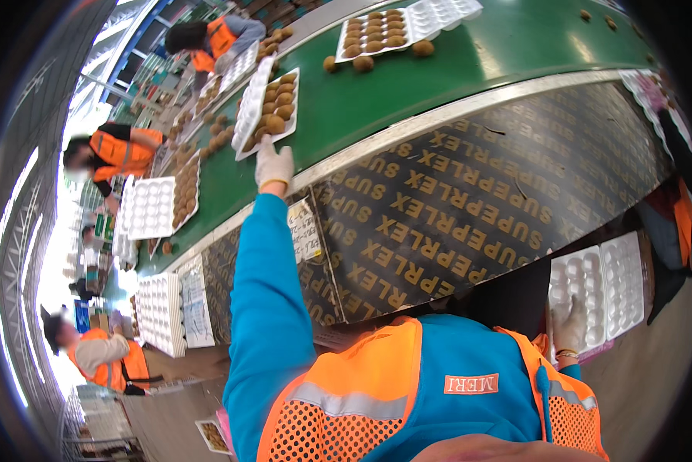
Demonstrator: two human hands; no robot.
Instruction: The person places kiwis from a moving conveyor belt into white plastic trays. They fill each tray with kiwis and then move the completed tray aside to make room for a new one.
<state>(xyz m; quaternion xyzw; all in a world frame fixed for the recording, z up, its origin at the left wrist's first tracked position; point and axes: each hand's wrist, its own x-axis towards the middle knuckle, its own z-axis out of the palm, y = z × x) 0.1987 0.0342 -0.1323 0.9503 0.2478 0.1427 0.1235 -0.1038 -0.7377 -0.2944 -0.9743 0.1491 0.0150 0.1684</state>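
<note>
My left hand (274,164), in a pale work glove, reaches over the near edge of the green conveyor belt (317,121). Its fingers touch the near end of a white plastic tray (292,118) of brown kiwifruit (275,123), and its thumb stands apart. The tray's cupped lid (253,104) is tilted partly up. Low at my right side, my right hand (569,326), gloved too, is on an unfilled white cupped tray (593,289) with its lid half folded open. It appears to grip the tray's left part; some fingers are hidden.
Another filled tray (374,33) lies on the belt with loose kiwifruit (363,63) beside it. A printed black board (438,196) runs below the belt's metal edge. Stacked empty trays (160,312) stand at left. Co-workers in orange vests (115,153) work across and along the belt.
</note>
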